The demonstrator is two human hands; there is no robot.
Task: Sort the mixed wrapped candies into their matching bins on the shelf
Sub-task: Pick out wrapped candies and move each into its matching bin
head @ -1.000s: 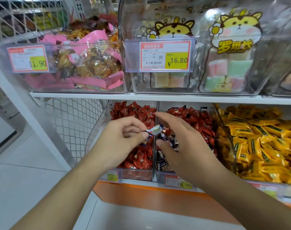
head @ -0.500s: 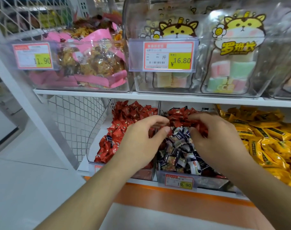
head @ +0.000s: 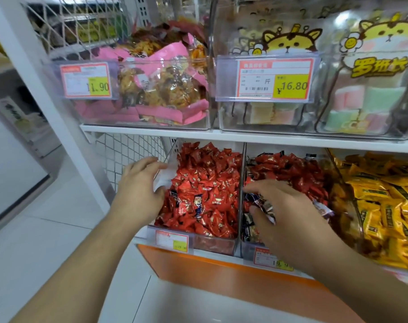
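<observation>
A white metal shop shelf has 2 visible levels with an orange panel below the lower one. On the upper level stand a clear plastic bin of pink-wrapped snack packs, tagged 11.90, and beside it a clear plastic bin of pastel marshmallow packs, tagged 16.80. On the lower level, side by side, stand 3 clear bins: a bin of red wrapped candies, a bin of mixed red and dark wrapped candies, and a bin of yellow wrapped candies.
</observation>
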